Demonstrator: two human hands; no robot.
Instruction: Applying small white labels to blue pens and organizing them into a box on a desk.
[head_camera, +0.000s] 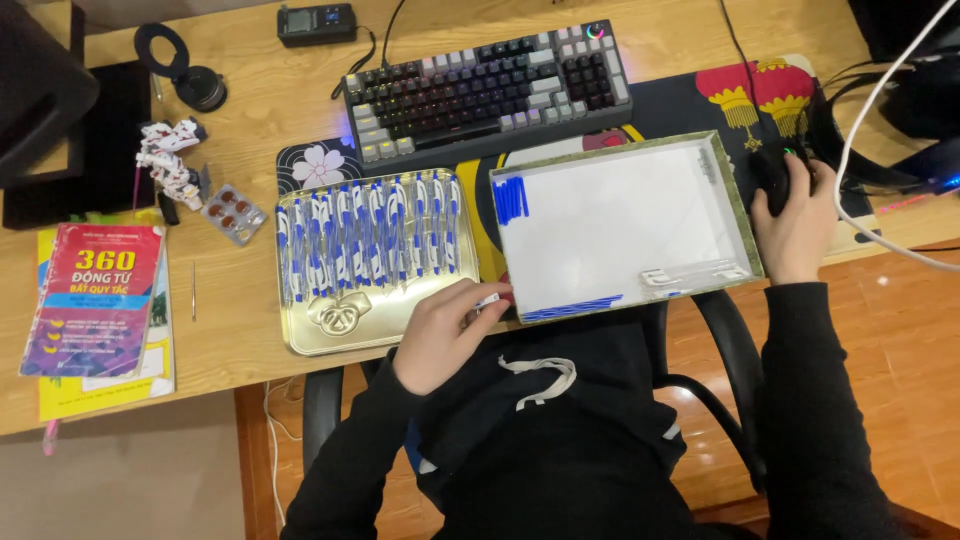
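At the tabletop (260, 90) edge, a white pen (489, 299) is pinched by the left hand (440, 335) beside the white box (620, 225); a black mouse (772, 180) is clasped by the right hand (800, 225).

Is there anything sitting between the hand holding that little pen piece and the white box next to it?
Nothing visible does. The left hand holds a small white pen piece right at the near left corner of the white box. The gold tray of pens lies to its other side.
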